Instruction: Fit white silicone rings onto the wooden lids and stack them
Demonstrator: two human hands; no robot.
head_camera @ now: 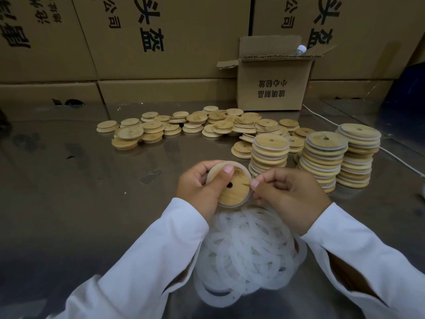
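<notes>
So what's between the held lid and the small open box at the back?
Head view: past the held lid, bare steel table, then loose wooden lids before the small open box. Nearest ringed stack sits just right.

left hand (199, 185): I see fingers curled round the wooden lid (236, 192), thumb across its face | right hand (291, 194): thumb and forefinger pinching the white ring (243, 168) at its rim | forearms angled inward (both sleeves white)

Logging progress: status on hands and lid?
Left hand grips wooden lid; right hand pinches white ring at its rim. Three ringed stacks at right. Nothing blocking.
</notes>
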